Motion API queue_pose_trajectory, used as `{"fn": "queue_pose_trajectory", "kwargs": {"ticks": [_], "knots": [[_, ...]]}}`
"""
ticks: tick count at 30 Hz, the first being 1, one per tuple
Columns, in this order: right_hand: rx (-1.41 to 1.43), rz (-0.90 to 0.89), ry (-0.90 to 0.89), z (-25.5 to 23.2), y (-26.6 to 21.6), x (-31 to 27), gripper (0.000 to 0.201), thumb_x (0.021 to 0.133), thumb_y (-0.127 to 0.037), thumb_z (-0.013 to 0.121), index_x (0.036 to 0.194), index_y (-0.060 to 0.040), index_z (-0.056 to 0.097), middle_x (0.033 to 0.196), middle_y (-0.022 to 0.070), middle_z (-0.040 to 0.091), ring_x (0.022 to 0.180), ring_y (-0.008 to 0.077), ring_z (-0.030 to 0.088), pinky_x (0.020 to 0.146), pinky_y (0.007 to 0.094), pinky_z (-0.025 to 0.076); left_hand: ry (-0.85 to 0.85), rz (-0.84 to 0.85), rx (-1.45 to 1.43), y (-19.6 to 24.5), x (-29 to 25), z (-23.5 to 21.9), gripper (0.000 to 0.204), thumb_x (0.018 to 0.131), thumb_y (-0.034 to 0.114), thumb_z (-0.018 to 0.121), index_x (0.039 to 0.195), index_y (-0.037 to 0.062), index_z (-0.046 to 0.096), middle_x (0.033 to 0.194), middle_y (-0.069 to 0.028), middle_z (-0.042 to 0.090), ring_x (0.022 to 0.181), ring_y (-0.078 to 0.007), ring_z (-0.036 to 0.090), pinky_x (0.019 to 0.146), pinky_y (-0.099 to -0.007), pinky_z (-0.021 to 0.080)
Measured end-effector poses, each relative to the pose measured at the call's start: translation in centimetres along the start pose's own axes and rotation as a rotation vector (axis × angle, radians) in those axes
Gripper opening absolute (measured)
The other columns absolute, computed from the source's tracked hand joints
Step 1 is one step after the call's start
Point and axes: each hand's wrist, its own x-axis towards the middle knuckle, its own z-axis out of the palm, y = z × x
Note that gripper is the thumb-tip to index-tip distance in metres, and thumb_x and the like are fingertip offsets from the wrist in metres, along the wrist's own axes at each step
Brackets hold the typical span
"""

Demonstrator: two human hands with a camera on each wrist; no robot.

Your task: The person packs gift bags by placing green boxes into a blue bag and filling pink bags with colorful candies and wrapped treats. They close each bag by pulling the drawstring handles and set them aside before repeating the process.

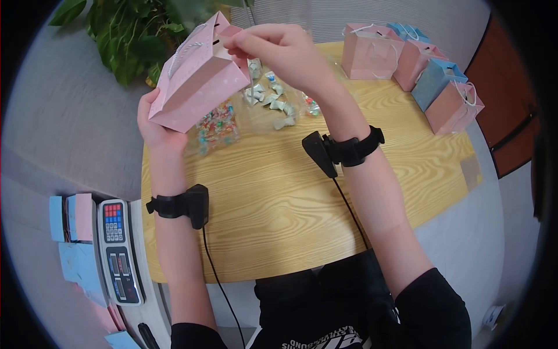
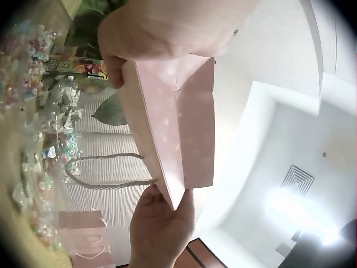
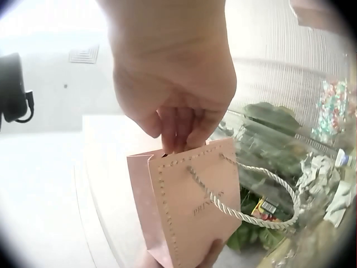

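A pink paper gift bag (image 1: 197, 87) with a white rope handle (image 1: 183, 55) is held tilted above the far left part of the table. My left hand (image 1: 160, 125) grips it around the bottom end. At the bag's mouth, my right hand (image 1: 288, 55) pinches the rim with curled fingers. The right wrist view shows these fingertips dipping behind the front panel (image 3: 203, 195), which carries printed lettering and a dotted border. Below the bag lie pale wrapped candies (image 1: 273, 102) and a clear bag of colourful candies (image 1: 218, 125).
Pink gift bags (image 1: 372, 52) and blue gift bags (image 1: 439, 81) stand at the table's far right. A leafy plant (image 1: 122, 41) rises behind the left edge. On the left are a scale (image 1: 121, 250) and flat blue and pink bags (image 1: 78, 264). Cables run from both wrist cameras.
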Motion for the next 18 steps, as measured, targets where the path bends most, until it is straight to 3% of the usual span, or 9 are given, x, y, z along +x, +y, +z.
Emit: {"fn": "queue_pose_trajectory", "kwargs": {"ticks": [1, 3, 8, 10, 13, 14, 18], "knots": [[0.0, 0.002, 0.007, 0.1, -0.1, 0.1, 0.027, 0.076, -0.026, 0.058, 0.075, -0.0012, 0.066, 0.067, 0.0087, 0.062, 0.066, 0.0253, 0.06, 0.06, 0.0332, 0.046, 0.001, -0.008, 0.016, 0.1, 0.1, 0.0, 0.04, 0.082, 0.023, 0.051, 0.111, -0.0032, 0.053, 0.107, -0.0135, 0.06, 0.097, -0.0244, 0.06, 0.083, -0.0355, 0.049], [-0.613, -0.39, -0.036, 0.2, -0.2, 0.0, 0.019, 0.072, -0.019, 0.057, 0.075, -0.0026, 0.067, 0.072, 0.0089, 0.063, 0.072, 0.0299, 0.059, 0.065, 0.0355, 0.048, -0.001, -0.023, 0.034, 0.1, 0.0, 0.0, 0.04, 0.083, 0.024, 0.051, 0.112, -0.0036, 0.052, 0.108, -0.0138, 0.06, 0.097, -0.0242, 0.06, 0.084, -0.0355, 0.049], [-0.758, -0.347, -0.165, -0.4, 0.9, -0.5, 0.024, 0.066, -0.018, 0.06, 0.085, -0.0046, 0.067, 0.083, 0.0104, 0.065, 0.086, 0.0263, 0.06, 0.073, 0.0361, 0.048, -0.053, 0.002, 0.146, -0.1, -1.1, 1.6, 0.043, 0.084, 0.021, 0.049, 0.118, -0.0043, 0.049, 0.115, -0.0145, 0.058, 0.104, -0.0229, 0.057, 0.091, -0.033, 0.043], [-0.918, -0.508, -0.062, 0.3, 2.8, -0.4, 0.029, 0.064, -0.018, 0.069, 0.089, -0.0024, 0.065, 0.089, 0.0143, 0.064, 0.079, 0.0295, 0.06, 0.069, 0.035, 0.05, -0.078, 0.035, 0.173, -0.6, -1.9, 3.1, 0.044, 0.084, 0.021, 0.049, 0.12, -0.0053, 0.047, 0.116, -0.0148, 0.057, 0.106, -0.0228, 0.056, 0.092, -0.0328, 0.042], [-0.909, -0.451, -0.118, 1.6, 3.2, -1.0, 0.03, 0.064, -0.018, 0.069, 0.089, -0.0024, 0.065, 0.089, 0.0143, 0.064, 0.08, 0.0294, 0.06, 0.069, 0.0349, 0.05, -0.144, 0.056, 0.196, -1.5, -3.0, 4.5, 0.047, 0.085, 0.02, 0.048, 0.123, -0.0067, 0.044, 0.119, -0.0159, 0.055, 0.108, -0.0228, 0.054, 0.093, -0.0331, 0.041], [-0.903, -0.426, -0.145, 0.1, 0.3, -6.9, 0.03, 0.064, -0.018, 0.069, 0.089, -0.0024, 0.065, 0.089, 0.0142, 0.064, 0.08, 0.0294, 0.06, 0.069, 0.0349, 0.05, -0.182, 0.049, 0.192, -1.7, -3.2, 4.7, 0.048, 0.085, 0.02, 0.048, 0.124, -0.0071, 0.043, 0.12, -0.0166, 0.054, 0.109, -0.0229, 0.054, 0.094, -0.0335, 0.04], [-0.865, -0.326, -0.254, 0.1, 0.1, -7.4, 0.03, 0.064, -0.018, 0.069, 0.09, -0.0023, 0.065, 0.089, 0.0142, 0.064, 0.08, 0.0293, 0.06, 0.069, 0.0348, 0.05, -0.181, -0.062, 0.146, -1.4, -3.7, 4.4, 0.047, 0.086, 0.02, 0.047, 0.124, -0.0066, 0.043, 0.121, -0.0169, 0.053, 0.111, -0.0236, 0.053, 0.094, -0.0347, 0.04]]}}
